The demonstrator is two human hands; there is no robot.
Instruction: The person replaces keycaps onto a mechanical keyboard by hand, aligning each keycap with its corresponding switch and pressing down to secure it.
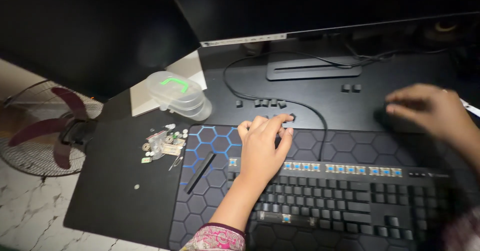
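My left hand (263, 143) reaches over the top left of a black mechanical keyboard (350, 201), fingertips near a small black keycap (292, 116) on the desk. Whether it grips the keycap is unclear. The keyboard's top row has its caps off, showing blue switches (345, 169). My right hand (430, 108) rests on a dark object, likely a mouse (387, 118), at the right; it is blurred. Loose black keycaps (260, 103) lie in a row behind my left hand, two more (351, 88) farther right.
A hexagon-patterned desk mat (210, 146) lies under the keyboard, with a black bar (199, 172) on it. A clear lidded container (179, 95), small loose parts (164, 143), a monitor stand (312, 68), a black cable (250, 88) and a floor fan (47, 131) surround it.
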